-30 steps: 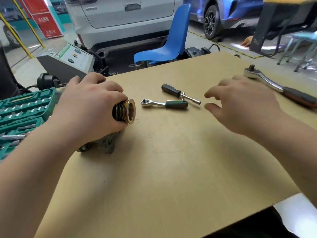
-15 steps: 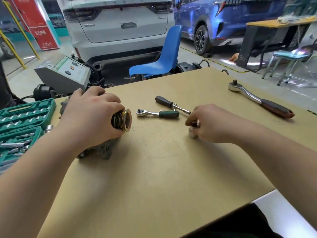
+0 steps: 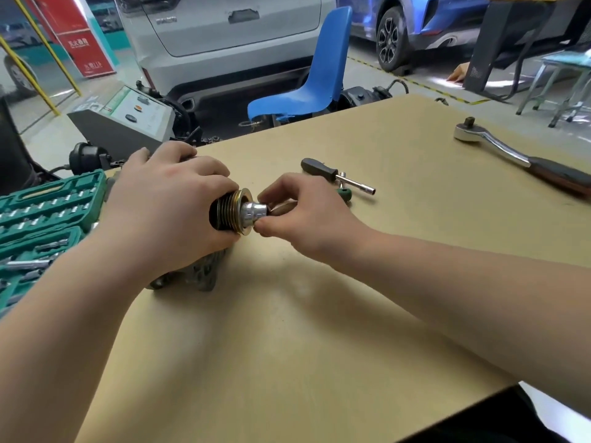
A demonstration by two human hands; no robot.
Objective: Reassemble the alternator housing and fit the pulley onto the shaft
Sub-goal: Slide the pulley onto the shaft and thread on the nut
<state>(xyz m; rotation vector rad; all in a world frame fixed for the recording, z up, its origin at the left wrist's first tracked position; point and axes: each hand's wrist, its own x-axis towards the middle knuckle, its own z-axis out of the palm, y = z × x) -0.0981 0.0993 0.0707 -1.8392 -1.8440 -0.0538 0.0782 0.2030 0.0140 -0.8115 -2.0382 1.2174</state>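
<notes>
Left hand [image 3: 166,212] wraps the grooved pulley [image 3: 228,210] on the alternator [image 3: 198,270] lying on the bench [image 3: 319,330]. Right hand [image 3: 307,215] pinches one chrome socket [image 3: 252,214] at the pulley's face. One large ratchet [image 3: 518,156] lies apart

Two bare forearms came into the head view — one from about seven o'clock, the other from about four o'clock. Neither arm wore a sleeve over any part that showed, and no cuff edge was visible. The left hand [image 3: 166,206] was gloveless, with no ring on the fingers in sight and nothing at the wrist. The right hand [image 3: 307,219] was likewise ungloved — no ring, watch or band could be seen. Fingernails that showed were short.
</notes>
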